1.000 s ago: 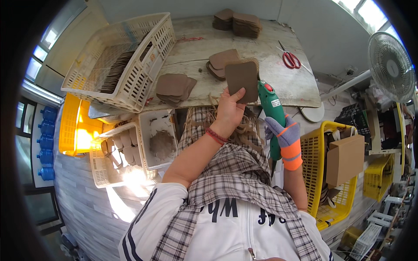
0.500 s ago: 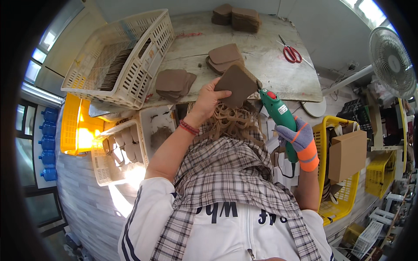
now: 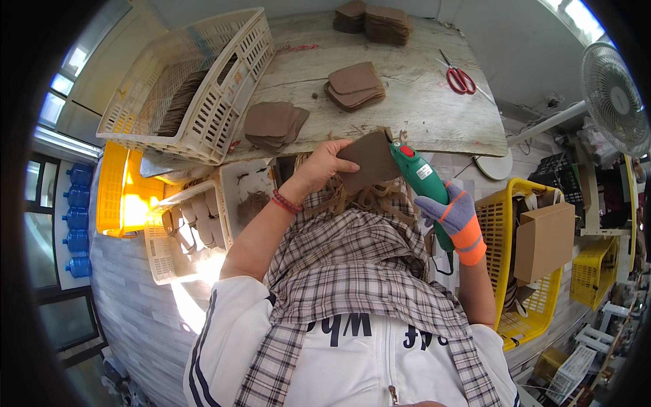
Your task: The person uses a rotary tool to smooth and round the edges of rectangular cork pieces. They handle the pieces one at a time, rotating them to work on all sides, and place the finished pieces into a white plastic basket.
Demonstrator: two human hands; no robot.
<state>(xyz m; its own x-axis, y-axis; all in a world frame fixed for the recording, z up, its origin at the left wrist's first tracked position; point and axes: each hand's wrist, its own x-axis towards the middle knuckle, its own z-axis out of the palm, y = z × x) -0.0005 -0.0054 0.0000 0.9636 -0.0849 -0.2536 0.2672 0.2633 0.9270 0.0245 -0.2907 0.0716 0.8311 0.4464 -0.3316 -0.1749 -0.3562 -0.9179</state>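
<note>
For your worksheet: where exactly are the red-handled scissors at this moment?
In the head view, the red-handled scissors lie flat on the wooden tabletop toward its far right, right of the nearest stack of brown pieces and away from both hands.

Matt brown leather-like piece [image 3: 369, 159], glossy green plastic tool [image 3: 420, 175], rough wooden table [image 3: 420, 108] (weathered, grey)

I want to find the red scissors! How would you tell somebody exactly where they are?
Start at the long pale wooden table across the top of the picture. Go toward its right end, past the stacks of brown squares, near the white fan. The scissors lie flat there, alone on the bare wood; they are the only thing on the table with bright red handles and thin metal blades.
</note>
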